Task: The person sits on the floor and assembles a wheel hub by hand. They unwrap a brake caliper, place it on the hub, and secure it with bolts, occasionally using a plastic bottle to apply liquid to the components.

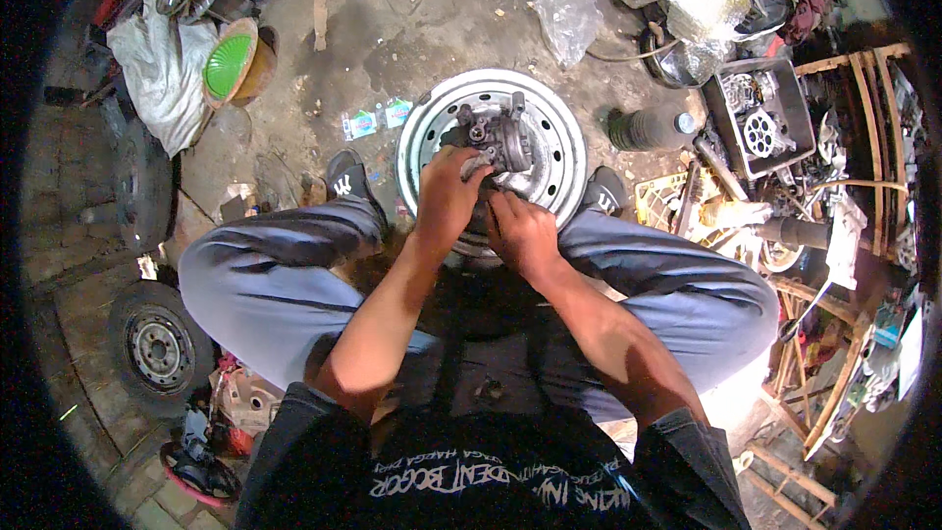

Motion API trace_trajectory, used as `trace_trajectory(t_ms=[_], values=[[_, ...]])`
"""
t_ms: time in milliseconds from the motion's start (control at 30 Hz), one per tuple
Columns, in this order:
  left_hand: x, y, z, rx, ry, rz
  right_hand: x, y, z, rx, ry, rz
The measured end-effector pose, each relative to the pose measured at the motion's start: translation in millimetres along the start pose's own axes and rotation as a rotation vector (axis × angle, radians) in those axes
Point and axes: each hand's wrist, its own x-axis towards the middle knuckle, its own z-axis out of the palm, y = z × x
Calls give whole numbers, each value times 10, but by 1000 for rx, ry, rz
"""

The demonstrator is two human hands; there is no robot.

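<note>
A dark metal machine part, looking like a compressor (505, 142), rests on a white steel wheel rim (429, 118) on the floor between my feet. My left hand (451, 186) is closed on the near left side of the part, fingers bent over its edge. Just right of it, my right hand (523, 231) has its fingers drawn together at the part's near end. Whatever sits between those fingertips is too small and shaded to name.
A dark ribbed cylinder (650, 129) stands right of the rim. Beyond it is a grey crate (805, 142) of metal parts, with tools and scrap beside it. At left are a green-lined bowl (232, 61) and a small tyred wheel (162, 345). A plastic bag (567, 25) lies ahead.
</note>
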Motion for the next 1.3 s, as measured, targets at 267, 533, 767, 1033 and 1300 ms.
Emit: trace_trajectory(t_ms=[267,533,767,1033,1300], values=[[94,96,-123,183,-111,63,11,37,-48,13,6,20],[181,219,-153,321,-170,110,-3,88,-68,-9,38,21],[216,103,-39,357,-236,42,-22,70,-26,63,67,15],[306,59,-42,174,-147,-152,-5,9,-103,73,-35,51],[396,-59,0,112,-256,-273,17,-53,-227,93,-28,78]])
